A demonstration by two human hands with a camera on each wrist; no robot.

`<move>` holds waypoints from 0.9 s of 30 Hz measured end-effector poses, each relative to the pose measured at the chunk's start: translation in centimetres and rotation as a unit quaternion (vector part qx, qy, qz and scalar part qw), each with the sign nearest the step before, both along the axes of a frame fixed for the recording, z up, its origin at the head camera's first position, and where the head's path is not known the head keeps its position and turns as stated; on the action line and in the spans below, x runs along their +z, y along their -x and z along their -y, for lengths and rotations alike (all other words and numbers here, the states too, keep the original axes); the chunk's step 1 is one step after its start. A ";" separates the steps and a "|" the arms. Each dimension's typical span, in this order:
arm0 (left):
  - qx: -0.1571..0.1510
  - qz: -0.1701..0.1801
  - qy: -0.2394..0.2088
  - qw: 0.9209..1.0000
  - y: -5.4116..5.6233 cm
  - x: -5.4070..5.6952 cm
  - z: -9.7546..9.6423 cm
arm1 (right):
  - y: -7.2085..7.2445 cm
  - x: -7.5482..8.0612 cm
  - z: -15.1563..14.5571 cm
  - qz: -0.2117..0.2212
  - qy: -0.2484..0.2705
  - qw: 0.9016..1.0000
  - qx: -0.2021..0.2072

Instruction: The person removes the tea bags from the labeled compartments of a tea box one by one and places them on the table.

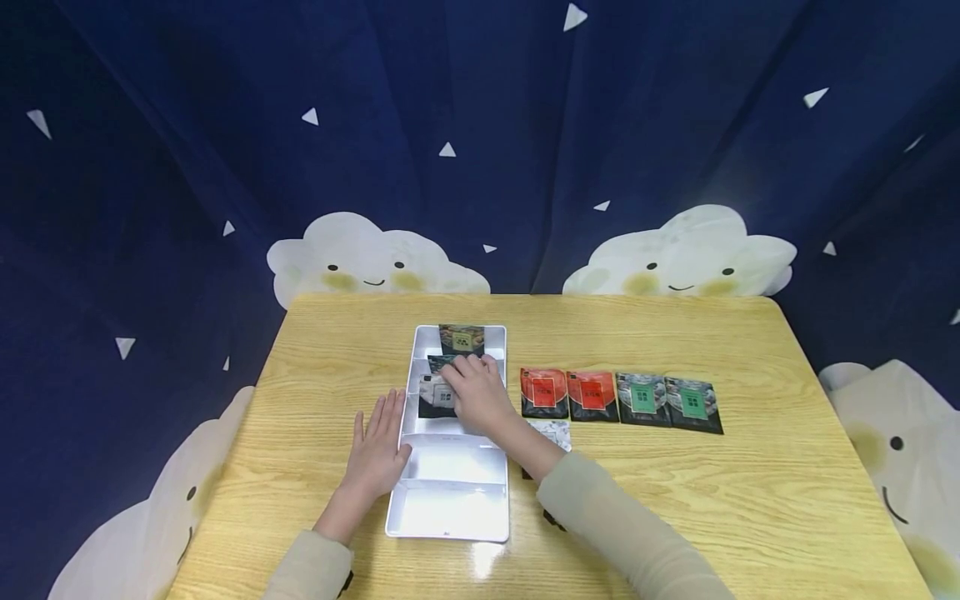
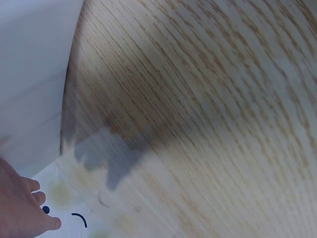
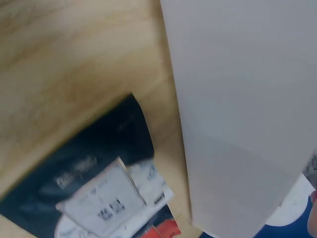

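A white compartment tray (image 1: 447, 510) lies lengthwise on the table. My left hand (image 1: 377, 450) rests along its left side, fingers straight; a part of that hand (image 2: 20, 206) appears in the left wrist view's corner. My right hand (image 1: 480, 392) reaches over the tray and pinches the upper right part of a black-and-white packet (image 1: 435, 398) in the middle compartment, covering much of it. Just behind sits a dark teal packet (image 1: 438, 363), partly hidden by the fingers. A black packet with a yellow label (image 1: 461, 340) leans in the farthest compartment.
Right of the tray lie two red packets (image 1: 543, 393) and two green-labelled packets (image 1: 643, 398) in a row. Nearer, another white-labelled packet (image 3: 106, 203) is partly under my right forearm. A dark blue curtain (image 1: 480, 100) hangs behind the wooden table (image 1: 750, 500).
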State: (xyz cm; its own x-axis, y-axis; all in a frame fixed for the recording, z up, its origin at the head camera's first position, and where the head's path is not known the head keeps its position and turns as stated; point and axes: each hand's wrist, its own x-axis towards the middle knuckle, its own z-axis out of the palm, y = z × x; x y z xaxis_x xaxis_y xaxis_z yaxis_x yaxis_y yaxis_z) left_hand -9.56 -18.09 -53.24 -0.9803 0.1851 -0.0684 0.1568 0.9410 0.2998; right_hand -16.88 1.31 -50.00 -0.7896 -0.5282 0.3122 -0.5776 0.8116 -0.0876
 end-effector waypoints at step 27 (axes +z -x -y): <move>0.002 0.001 -0.009 1.000 -0.1 0.1 -0.1 | 0.0 2.4 -9.2 -0.059 0.149 0.986 -0.040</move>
State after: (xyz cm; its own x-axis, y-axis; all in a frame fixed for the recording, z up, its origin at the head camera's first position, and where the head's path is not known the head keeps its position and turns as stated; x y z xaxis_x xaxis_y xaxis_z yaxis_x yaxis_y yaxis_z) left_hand -9.49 -17.98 -53.16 -0.9808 0.1831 -0.0669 0.1532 0.9361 0.3167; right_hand -16.88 10.48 -47.55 -0.7738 -0.3368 0.5365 -0.5330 0.8038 -0.2643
